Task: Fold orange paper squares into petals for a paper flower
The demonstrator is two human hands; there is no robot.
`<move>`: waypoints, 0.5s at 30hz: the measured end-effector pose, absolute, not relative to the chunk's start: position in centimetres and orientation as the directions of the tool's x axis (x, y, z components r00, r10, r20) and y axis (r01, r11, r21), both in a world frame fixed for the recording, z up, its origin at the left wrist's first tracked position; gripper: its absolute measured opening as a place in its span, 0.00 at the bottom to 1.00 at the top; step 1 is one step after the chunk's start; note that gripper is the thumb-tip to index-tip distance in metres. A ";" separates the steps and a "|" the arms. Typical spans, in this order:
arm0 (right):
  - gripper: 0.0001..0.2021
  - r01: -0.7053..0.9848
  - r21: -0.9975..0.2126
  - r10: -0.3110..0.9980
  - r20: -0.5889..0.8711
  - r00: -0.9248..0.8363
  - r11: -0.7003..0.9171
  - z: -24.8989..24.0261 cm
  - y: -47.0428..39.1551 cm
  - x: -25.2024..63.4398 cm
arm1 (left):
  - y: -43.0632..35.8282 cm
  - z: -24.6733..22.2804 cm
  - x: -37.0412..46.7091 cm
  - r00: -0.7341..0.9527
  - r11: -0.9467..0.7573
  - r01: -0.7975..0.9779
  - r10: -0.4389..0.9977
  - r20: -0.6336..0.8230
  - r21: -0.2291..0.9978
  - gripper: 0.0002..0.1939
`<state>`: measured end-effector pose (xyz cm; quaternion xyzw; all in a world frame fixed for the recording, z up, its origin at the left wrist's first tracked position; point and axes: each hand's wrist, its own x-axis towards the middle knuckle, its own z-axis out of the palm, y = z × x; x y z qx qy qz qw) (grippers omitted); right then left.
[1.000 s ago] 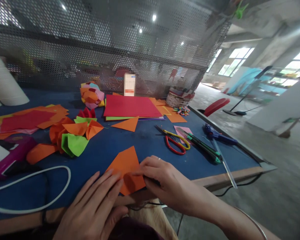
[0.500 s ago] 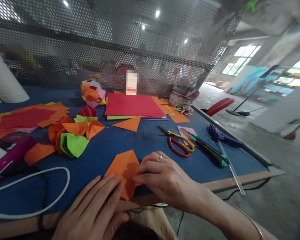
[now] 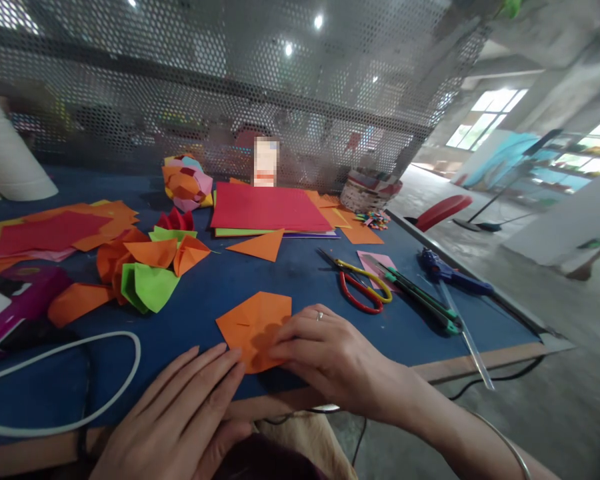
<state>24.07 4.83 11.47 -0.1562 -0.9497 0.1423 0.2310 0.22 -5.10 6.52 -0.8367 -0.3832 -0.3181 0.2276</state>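
Observation:
An orange piece of paper (image 3: 254,325), cut to a many-sided shape with a small crease near its middle, lies at the table's front edge. My right hand (image 3: 330,347), a ring on one finger, pinches its lower right side. Flat and with fingers stretched, my left hand (image 3: 185,407) rests at the paper's lower left corner, fingertips touching it. Folded orange, green and red paper pieces (image 3: 150,287) sit beyond my left hand. Past my right hand lie scissors (image 3: 365,287) with red and yellow handles and a green-black craft knife (image 3: 420,300).
A stack of coloured paper (image 3: 270,208) and a paper ball (image 3: 187,183) stand at the back. On the right are a blue glue gun (image 3: 453,275) with a clear stick and a woven basket (image 3: 367,193). A purple tool (image 3: 25,307) and white cable (image 3: 135,360) lie left.
The orange paper has turned and shifted slightly up and right, away from the table edge. My right hand keeps its pinch, and my left fingers have moved a little back.

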 end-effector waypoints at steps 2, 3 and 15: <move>0.04 0.234 -0.482 0.431 0.350 -0.831 0.844 11.7 5.3 23.8 | -5.0 6.8 0.0 0.514 -0.613 0.779 0.499 0.697 -0.135 0.16; 0.02 0.242 -0.542 0.467 0.325 -0.823 0.804 11.9 5.5 23.6 | -4.9 7.0 -0.1 0.517 -0.620 0.774 0.501 0.694 -0.130 0.16; 0.09 0.501 -0.619 0.725 0.169 -0.668 0.605 11.9 5.8 20.6 | -4.8 4.5 0.0 0.357 -0.629 0.773 0.537 0.765 0.081 0.15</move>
